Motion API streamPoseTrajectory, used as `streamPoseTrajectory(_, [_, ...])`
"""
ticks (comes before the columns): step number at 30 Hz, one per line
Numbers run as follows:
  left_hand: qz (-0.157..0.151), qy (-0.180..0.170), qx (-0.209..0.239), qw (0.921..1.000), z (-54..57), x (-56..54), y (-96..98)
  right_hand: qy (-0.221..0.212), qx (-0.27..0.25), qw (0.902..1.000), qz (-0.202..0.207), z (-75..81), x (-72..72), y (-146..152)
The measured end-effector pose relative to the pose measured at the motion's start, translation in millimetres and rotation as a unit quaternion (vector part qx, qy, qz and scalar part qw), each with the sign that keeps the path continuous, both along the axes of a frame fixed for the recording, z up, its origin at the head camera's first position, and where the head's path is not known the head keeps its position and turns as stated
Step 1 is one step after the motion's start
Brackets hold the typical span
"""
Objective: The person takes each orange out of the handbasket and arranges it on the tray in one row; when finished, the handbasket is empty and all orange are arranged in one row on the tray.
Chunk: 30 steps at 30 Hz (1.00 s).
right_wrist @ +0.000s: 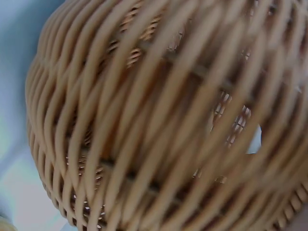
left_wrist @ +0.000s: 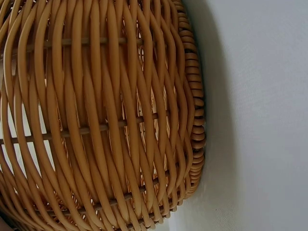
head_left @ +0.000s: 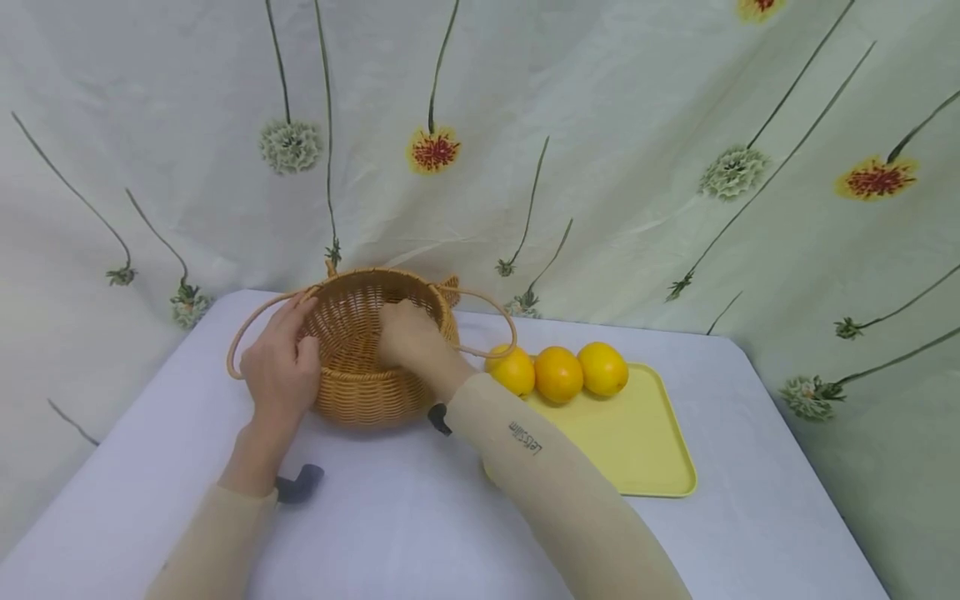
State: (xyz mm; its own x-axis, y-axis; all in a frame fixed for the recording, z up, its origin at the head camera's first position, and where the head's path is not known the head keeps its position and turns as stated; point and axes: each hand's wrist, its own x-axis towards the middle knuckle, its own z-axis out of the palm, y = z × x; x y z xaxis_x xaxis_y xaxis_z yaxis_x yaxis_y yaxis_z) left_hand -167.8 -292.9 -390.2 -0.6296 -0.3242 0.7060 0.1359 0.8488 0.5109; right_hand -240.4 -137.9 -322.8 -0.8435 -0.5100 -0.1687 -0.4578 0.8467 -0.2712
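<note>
A round brown wicker basket [head_left: 375, 400] with two loop handles stands at the left of the table. My left hand [head_left: 281, 362] holds its left rim, fingers along the edge and thumb near the front. My right hand [head_left: 408, 333] reaches down inside over the right front rim; its fingertips are hidden, and I cannot tell whether they hold anything. The left wrist view shows the woven side [left_wrist: 110, 120] close up. Through the blurred weave [right_wrist: 159, 125] in the right wrist view, a brownish-orange surface shows.
Right of the basket lies a yellow tray [head_left: 637, 442], partly behind my right sleeve [head_left: 540, 458]. Three oranges [head_left: 558, 375] sit in a row along its back edge, the leftmost beside the basket's right handle [head_left: 495, 304]. A flowered cloth [head_left: 480, 167] hangs behind the table.
</note>
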Motion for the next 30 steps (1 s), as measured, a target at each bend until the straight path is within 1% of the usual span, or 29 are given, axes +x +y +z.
streamPoseTrajectory(3, [0.000,0.000,0.003,1.0000,0.8,0.1,0.7,0.006,-0.033,0.9994,0.005,4.1,-2.4,3.3])
streamPoseTrajectory(8, [0.001,-0.009,0.005,0.9999,1.6,0.3,0.3,0.032,-0.071,0.9968,0.018,14.0,-2.9,11.8])
streamPoseTrajectory(10, [0.001,-0.012,0.005,0.9999,1.5,0.1,0.1,0.047,-0.089,0.9945,0.030,16.8,-3.6,16.9])
streamPoseTrajectory(13, [0.001,-0.013,0.004,0.9999,0.9,-0.2,-0.1,0.048,-0.127,0.9897,0.045,20.5,-3.1,26.2])
streamPoseTrajectory(15, [0.000,-0.013,0.005,0.9999,0.6,-0.3,-0.1,0.047,-0.157,0.9849,0.055,21.8,-2.8,33.2])
streamPoseTrajectory(18, [0.000,-0.014,0.006,0.9999,0.4,-0.6,0.2,0.032,-0.203,0.9768,0.058,22.8,-2.7,44.5])
streamPoseTrajectory(23, [-0.003,-0.007,0.009,0.9999,-0.1,-0.9,1.0,0.013,-0.259,0.9640,0.058,23.6,-2.7,66.2])
streamPoseTrajectory(26, [-0.006,0.001,0.011,0.9999,0.0,-1.3,1.3,0.001,-0.289,0.9557,0.058,25.5,-0.4,80.9])
streamPoseTrajectory(30, [-0.007,0.006,0.014,0.9999,0.6,-1.2,1.4,-0.010,-0.332,0.9413,0.061,25.7,1.5,100.8])
